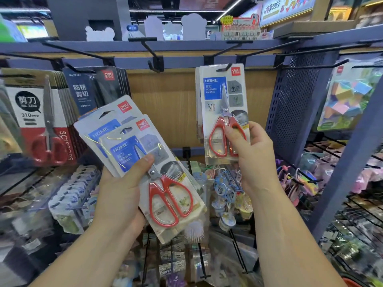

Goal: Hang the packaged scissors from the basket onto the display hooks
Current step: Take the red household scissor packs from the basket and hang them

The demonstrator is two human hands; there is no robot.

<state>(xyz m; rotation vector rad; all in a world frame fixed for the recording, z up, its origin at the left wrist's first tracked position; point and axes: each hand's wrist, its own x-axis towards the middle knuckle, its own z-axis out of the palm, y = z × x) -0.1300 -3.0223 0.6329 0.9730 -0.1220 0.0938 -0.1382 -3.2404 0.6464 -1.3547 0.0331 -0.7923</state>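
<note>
Red-handled deli "HOME" scissors packs (pixel 145 162) gripped by left hand (pixel 122 195), right hand (pixel 252 156) gripping hooked pack (pixel 224 112)

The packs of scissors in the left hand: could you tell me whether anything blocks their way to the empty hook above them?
Nothing visible does. The left hand holds the fanned packs below the empty hook, with only bare wooden backing between. The right hand grips a pack on the neighbouring hook, off to the side.

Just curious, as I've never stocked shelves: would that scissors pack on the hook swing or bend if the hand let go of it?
Probably it would swing a little: the hanging scissors pack hangs from one thin hook through its top slot. It looks fairly stiff, a flat card under clear plastic. The red-handled scissors sit low, so it likely hangs straight. The right hand pinches its lower end.
</note>
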